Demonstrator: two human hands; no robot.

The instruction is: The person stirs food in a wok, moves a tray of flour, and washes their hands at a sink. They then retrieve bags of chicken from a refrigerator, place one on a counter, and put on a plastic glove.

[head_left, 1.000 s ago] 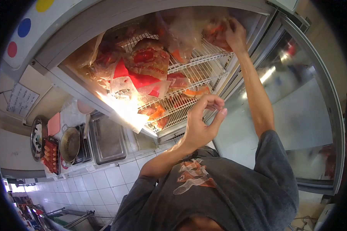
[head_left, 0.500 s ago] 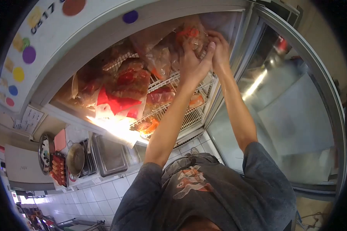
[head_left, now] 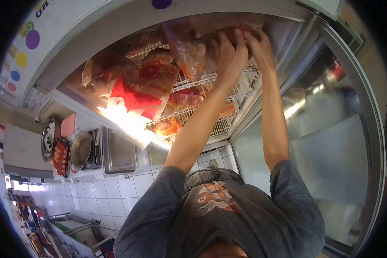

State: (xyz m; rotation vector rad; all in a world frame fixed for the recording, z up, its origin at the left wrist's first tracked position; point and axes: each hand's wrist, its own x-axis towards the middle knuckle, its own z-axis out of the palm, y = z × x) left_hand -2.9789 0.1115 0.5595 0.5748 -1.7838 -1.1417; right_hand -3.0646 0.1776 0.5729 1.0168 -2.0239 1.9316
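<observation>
Both my hands are deep in an upright fridge, at the upper shelf's right side. My left hand [head_left: 232,56] curls its fingers against a clear plastic bag with something red inside [head_left: 245,29]. On the bag's other side, my right hand [head_left: 262,50] presses its bent fingers to it. The fingers hide much of the bag, and its contents cannot be made out. Left of my left hand hangs another clear bag [head_left: 192,60] with something orange at its bottom. A larger bag with red print [head_left: 152,79] lies further left on the wire shelf.
The glass fridge door [head_left: 327,142] stands open on my right. Lower wire racks [head_left: 221,125] carry more packages, including a red wrapped one [head_left: 187,99]. At left, a counter bears a metal tray [head_left: 119,150], a pan [head_left: 81,148] and a carton of eggs [head_left: 60,157].
My hands have moved further into the fridge with the bag, which now sits lower behind my fingers. The camera view has shifted slightly.
</observation>
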